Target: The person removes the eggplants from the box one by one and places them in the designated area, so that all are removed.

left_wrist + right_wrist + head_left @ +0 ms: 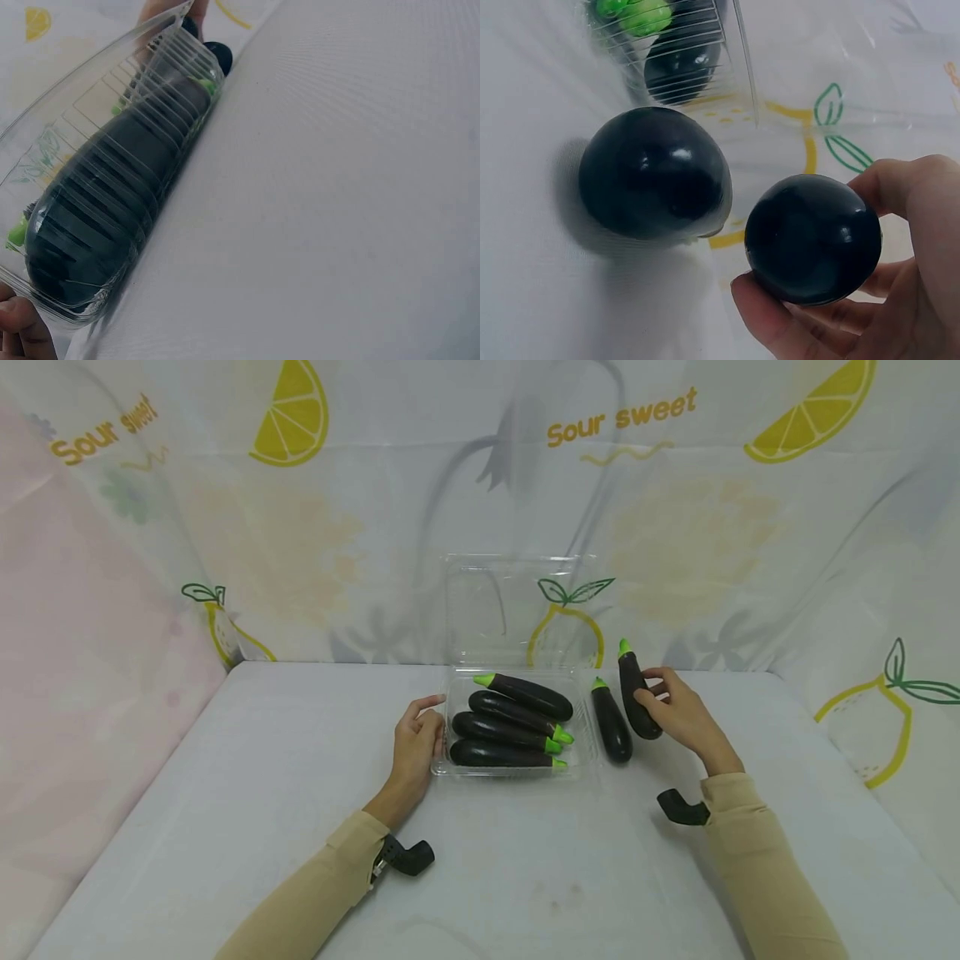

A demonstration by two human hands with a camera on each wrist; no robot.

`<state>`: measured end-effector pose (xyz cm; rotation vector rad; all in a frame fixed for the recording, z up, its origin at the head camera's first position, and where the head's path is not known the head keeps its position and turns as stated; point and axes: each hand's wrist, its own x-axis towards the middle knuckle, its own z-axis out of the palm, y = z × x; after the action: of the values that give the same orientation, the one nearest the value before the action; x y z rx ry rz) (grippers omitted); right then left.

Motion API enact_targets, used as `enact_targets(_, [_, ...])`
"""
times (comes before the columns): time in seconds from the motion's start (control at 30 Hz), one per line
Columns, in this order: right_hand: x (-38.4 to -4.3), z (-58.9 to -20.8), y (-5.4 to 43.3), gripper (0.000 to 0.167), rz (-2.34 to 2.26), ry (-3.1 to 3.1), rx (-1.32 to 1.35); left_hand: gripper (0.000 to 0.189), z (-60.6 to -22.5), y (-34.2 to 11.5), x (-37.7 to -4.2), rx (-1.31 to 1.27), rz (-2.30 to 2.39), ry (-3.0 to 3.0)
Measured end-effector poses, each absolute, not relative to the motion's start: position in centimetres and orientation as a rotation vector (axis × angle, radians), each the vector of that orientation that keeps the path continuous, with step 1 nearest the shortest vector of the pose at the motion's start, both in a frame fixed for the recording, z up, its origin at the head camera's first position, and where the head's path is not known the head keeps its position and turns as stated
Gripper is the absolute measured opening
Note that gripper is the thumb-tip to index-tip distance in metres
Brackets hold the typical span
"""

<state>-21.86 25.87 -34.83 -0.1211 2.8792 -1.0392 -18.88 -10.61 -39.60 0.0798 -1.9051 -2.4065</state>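
Note:
My right hand [678,710] grips a dark eggplant [632,681] with a green stem end, its thumb on one side and fingers on the other. In the right wrist view, the held eggplant [814,238] shows its round end. Just left of it, a second eggplant [656,172] lies on the table. A clear plastic clamshell container [517,772] stands with its lid [480,610] raised at the back. Several eggplants [502,753] lie side by side inside. At the container's left edge, my left hand [414,743] holds the rim with bent fingers.
A white cloth covers the table [525,860]. Behind it hangs a curtain [360,527] printed with lemons and lettering. Each wrist carries a black camera mount, the left mount [408,857] near the table's front and the right mount [681,808] below the loose eggplants.

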Motion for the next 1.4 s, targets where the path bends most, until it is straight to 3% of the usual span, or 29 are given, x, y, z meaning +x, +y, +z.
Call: enact_targets(1.4, [-22.5,-36.6,26.3,0.059,-0.830,2.809,-0.055,0.037,-39.6,-10.6,-18.9,0.062,-2.430,-1.896])
